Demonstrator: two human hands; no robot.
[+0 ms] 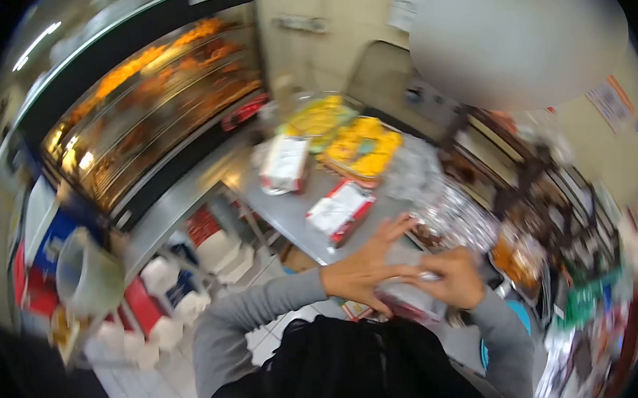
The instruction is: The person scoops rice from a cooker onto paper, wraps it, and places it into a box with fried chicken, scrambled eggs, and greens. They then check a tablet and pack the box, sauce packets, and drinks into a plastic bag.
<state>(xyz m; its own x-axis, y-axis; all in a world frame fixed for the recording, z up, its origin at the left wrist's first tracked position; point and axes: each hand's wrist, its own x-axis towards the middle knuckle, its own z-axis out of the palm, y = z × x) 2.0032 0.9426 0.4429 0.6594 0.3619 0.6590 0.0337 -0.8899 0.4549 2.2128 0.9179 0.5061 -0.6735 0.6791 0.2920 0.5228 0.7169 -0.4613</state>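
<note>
My left hand (364, 268) reaches in from the left with its fingers spread, over a small container (409, 303) with something red in it. Closed in a pinch, my right hand (454, 277) is at the same container's upper side; what lies between its fingers is blurred. The fingers of both hands almost meet. Just beyond them on the metal counter (279, 205) is a red and white box (340, 208). A second red and white box (285, 163) stands farther back.
Behind the boxes are a tray of yellow food (363, 148) and another yellow-filled tray (317, 119). Crumpled foil (457, 215) lies to the right. A lit glass food cabinet (156, 92) stands at the left, above stacked cartons (215, 247). Cluttered packages (593, 305) fill the right side.
</note>
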